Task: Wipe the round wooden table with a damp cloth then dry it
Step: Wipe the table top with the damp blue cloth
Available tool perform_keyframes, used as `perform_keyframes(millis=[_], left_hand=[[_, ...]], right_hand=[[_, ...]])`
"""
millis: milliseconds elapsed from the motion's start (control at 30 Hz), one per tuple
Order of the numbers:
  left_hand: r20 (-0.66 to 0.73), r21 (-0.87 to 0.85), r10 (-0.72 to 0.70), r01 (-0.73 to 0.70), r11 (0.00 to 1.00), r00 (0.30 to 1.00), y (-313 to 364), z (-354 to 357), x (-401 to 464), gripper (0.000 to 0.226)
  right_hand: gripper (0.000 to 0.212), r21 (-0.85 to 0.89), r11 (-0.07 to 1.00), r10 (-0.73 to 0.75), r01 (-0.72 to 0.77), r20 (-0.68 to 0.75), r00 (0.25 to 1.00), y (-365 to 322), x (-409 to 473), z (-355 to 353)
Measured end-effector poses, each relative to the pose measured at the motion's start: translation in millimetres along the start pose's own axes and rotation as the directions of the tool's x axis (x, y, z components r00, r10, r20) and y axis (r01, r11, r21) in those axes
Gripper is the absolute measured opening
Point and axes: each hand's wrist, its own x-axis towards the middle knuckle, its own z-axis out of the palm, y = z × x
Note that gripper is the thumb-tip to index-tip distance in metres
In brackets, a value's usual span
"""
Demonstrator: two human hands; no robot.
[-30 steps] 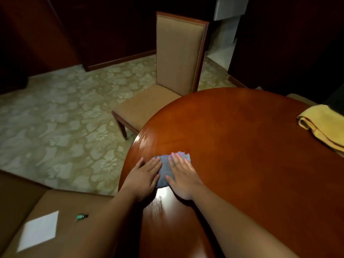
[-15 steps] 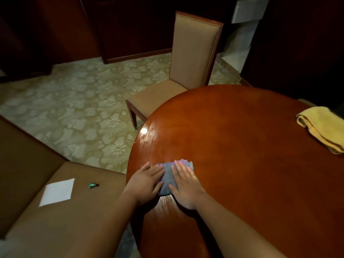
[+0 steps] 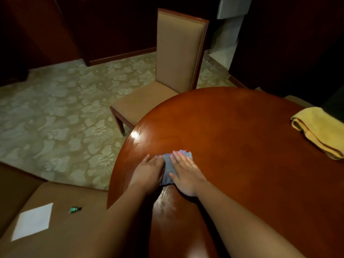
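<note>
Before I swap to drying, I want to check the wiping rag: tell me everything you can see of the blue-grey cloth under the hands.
The blue-grey cloth is a small, soft-looking rag, bunched with a ragged far edge. It lies flat on the round wooden table near its left rim. The left hand and right hand press on it side by side with straight fingers, covering most of it. A streaky sheen shows on the wood just behind it. Whether it is damp cannot be told.

Both hands pushed cloth slightly farther across table
</note>
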Motion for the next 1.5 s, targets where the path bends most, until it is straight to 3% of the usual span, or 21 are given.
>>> perform_keyframes(millis=[333, 1000, 1267, 1500], left_hand=[[0.156, 0.169, 0.075, -0.101, 0.98, 0.985, 53, -19, 148, 0.062], [0.124, 0.168, 0.318, -0.336, 0.927, 0.94, 207, -14, 377, 0.055], [0.126, 0.138, 0.359, -0.374, 0.917, 0.925, 245, -12, 402, 0.054], [0.139, 0.187, 0.363, -0.384, 0.904, 0.921, 243, -12, 367, 0.055]], right_hand=[[0.065, 0.123, 0.973, 0.204, -0.195, -0.072, 0.976, 114, 45, -42], [0.061, 0.145, 0.862, 0.505, -0.486, -0.172, 0.846, 353, 50, -98], [0.061, 0.158, 0.835, 0.549, -0.527, -0.174, 0.818, 392, 30, -104], [0.061, 0.148, 0.813, 0.582, -0.563, -0.158, 0.798, 361, 11, -97]])
